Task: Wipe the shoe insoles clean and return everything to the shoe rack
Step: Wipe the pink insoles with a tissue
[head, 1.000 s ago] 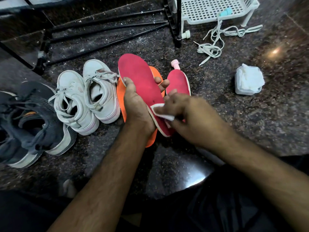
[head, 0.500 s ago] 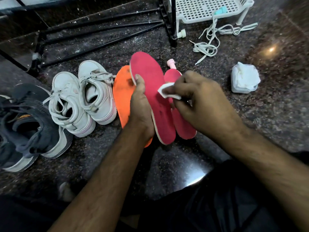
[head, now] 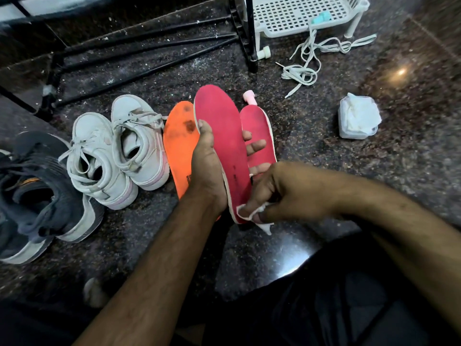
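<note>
Gripping the red insole (head: 222,146) in my left hand (head: 207,168) above the floor, I see dark specks near its heel. My right hand (head: 287,193) pinches the white wipe (head: 252,213), now down at the heel from mid-insole half a second ago.

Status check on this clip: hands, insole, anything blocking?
Left hand grips red insole. Right hand pinches white wipe at its heel end. Orange insole and second red insole on floor beneath; nothing blocking.
</note>
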{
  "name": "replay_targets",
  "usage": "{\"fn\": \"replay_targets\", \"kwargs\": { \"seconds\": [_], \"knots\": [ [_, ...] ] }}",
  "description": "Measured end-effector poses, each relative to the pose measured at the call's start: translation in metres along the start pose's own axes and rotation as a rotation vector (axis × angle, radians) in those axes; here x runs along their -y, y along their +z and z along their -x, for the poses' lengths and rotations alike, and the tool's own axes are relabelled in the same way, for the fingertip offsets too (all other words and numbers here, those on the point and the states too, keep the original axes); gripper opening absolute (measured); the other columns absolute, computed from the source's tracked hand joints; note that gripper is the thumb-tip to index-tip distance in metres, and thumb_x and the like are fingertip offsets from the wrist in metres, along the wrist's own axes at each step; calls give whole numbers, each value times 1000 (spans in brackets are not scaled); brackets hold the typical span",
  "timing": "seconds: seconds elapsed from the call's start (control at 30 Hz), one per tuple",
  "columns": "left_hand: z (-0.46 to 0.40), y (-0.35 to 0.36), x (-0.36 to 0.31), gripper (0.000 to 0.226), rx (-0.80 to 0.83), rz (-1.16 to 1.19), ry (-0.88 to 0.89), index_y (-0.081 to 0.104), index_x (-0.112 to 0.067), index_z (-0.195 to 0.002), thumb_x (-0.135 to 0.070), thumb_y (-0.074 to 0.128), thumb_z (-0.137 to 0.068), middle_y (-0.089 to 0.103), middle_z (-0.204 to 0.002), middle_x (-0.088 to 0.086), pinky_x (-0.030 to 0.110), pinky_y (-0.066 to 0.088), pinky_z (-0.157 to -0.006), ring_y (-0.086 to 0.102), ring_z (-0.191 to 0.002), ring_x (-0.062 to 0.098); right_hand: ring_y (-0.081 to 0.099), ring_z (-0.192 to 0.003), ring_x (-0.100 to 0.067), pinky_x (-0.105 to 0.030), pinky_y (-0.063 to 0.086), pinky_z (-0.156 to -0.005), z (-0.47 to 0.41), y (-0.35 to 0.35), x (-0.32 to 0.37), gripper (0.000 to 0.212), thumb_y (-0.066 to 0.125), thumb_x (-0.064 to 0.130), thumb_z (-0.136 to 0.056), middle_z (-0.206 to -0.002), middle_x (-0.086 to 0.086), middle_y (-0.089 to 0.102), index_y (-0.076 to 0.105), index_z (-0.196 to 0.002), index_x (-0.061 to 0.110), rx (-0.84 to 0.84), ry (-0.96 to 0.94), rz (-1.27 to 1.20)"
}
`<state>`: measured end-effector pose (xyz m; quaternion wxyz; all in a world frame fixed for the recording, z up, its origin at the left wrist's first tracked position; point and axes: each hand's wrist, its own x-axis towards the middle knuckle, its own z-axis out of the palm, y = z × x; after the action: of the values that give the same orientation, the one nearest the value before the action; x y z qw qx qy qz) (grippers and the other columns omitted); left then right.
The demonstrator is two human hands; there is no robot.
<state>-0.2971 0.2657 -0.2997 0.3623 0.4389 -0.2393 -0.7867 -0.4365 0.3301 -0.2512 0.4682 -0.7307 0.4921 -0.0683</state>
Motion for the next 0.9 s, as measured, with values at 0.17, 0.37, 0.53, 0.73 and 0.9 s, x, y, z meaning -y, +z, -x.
{"fn": "replay_targets", "kwargs": {
  "seconds": [0.17, 0.37, 0.53, 0.73, 0.9],
  "knots": [
    [-17, -17, 1, 96, -25, 8, -21, 54, 0, -125, -74, 70, -66, 58, -107, 25, 63, 45, -102, 58, -98, 40, 68, -98, -2, -25, 49, -96, 0, -14, 3, 25, 69, 9, -87, -97, 12, 77, 79, -100, 28, -299, 15, -239],
    [-40, -44, -3, 84, -218, -89, 85, 69, -13, -115, -84, 39, -84, 71, -106, 6, 50, 51, -99, 69, -95, 18, 65, -106, -10, -17, 45, -94, -23, 6, 9, 31, 68, 17, -88, -107, 6, 70, 74, -117, 28, -619, 73, -50],
    [11, -1, 6, 77, -50, -55, 17, 66, -4, -84, -71, 30, -96, 72, -74, 13, 37, 63, -68, 71, -69, 25, 67, -89, -8, -19, 45, -94, -26, 17, 22, 24, 65, 19, -84, -87, 8, 72, 80, -101, 25, -491, -14, -28],
    [5, 3, -6, 79, -40, -4, 13, 61, -4, -85, -76, 30, -92, 69, -72, 17, 35, 59, -61, 68, -60, 27, 61, -62, 1, -17, 48, -74, -5, -3, 13, 12, 69, 25, -73, -69, 1, 73, 80, -78, 20, -296, 27, -237],
    [7, 10, 0, 69, 55, 17, 13, 75, -14, -104, -71, 36, -96, 68, -111, 17, 49, 45, -98, 59, -103, 36, 70, -68, -15, -37, 60, -70, -18, -13, 1, 16, 63, 20, -82, -86, 1, 71, 77, -91, 23, -835, 80, -275]
  ]
}}
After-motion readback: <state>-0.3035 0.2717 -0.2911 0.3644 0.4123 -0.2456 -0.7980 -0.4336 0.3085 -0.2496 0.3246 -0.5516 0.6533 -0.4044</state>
